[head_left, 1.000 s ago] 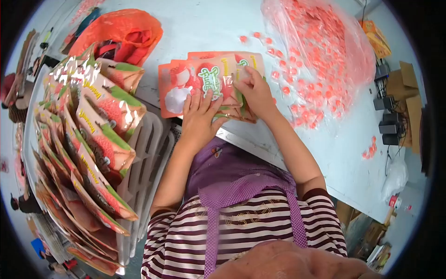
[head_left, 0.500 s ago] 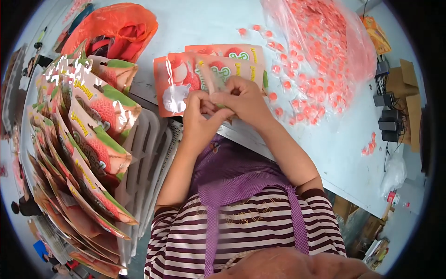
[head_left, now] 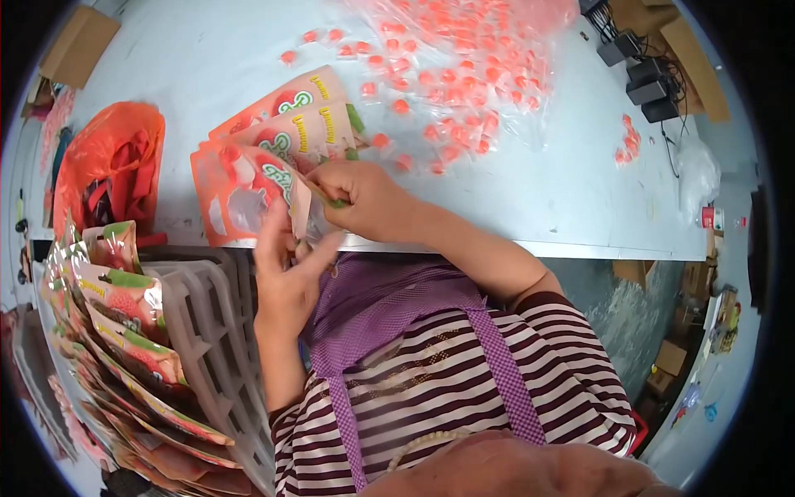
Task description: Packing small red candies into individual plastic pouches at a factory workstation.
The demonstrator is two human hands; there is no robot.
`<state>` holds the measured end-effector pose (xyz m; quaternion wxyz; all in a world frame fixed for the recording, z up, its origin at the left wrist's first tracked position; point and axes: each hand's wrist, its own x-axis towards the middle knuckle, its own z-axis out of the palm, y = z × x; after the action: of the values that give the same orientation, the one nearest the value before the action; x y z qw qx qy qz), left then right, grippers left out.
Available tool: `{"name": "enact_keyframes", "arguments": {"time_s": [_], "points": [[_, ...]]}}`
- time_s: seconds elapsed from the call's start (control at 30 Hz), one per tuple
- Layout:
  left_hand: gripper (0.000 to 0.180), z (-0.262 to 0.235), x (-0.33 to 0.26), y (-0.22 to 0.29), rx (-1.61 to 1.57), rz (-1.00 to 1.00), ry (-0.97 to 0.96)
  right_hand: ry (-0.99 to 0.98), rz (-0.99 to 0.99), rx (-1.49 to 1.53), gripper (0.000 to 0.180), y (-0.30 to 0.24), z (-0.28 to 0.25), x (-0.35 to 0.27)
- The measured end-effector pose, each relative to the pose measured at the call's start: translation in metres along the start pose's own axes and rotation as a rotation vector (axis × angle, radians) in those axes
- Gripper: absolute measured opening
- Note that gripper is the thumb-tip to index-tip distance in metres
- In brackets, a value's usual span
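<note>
My right hand (head_left: 364, 199) is closed on the right edge of a pink and orange printed pouch (head_left: 240, 189), by its green corner. That pouch lies uppermost at the table's near edge, and its right side is lifted. Beside it my left hand (head_left: 290, 269) has its fingers and thumb apart, next to the pouch's lower right side; the fingertips are slightly blurred. Two more pouches of this kind lie fanned out underneath, the farthest pouch (head_left: 273, 99) partly covered. Whether anything is inside the held pouch is hidden.
Small wrapped orange-pink candies (head_left: 447, 124) are scattered at the far middle, beside a large clear bag (head_left: 497, 25) of them. An orange plastic bag (head_left: 108, 157) sits at left. Many filled pouches (head_left: 132, 331) stand by pale plastic crates (head_left: 207, 315). Black power adapters (head_left: 650, 83) lie far right.
The view has turned, so the table's things sit further left. My hands have moved apart; the left has opened and the right now grips the pouch's edge. The top pouch is partly lifted.
</note>
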<state>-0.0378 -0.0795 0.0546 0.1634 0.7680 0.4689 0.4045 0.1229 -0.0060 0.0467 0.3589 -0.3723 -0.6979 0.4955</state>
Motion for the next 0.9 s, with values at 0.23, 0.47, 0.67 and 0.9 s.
{"name": "enact_keyframes", "arguments": {"time_s": [0.23,0.47,0.67,0.9], "points": [[0.035,-0.021,0.016,0.016,0.321,0.116,-0.388,-0.182,0.116,-0.004,0.013,-0.001,-0.024,-0.026],[0.019,0.018,0.019,-0.039,0.181,0.018,-0.094,0.483,-0.202,-0.722,0.036,0.030,-0.081,-0.080],[0.011,0.048,0.032,-0.070,0.050,-0.150,-0.058,0.375,0.073,-1.004,0.052,0.057,-0.127,-0.094],[0.009,0.047,0.031,-0.073,0.012,-0.167,-0.082,0.476,0.383,-0.500,0.047,0.048,-0.147,-0.149]]}}
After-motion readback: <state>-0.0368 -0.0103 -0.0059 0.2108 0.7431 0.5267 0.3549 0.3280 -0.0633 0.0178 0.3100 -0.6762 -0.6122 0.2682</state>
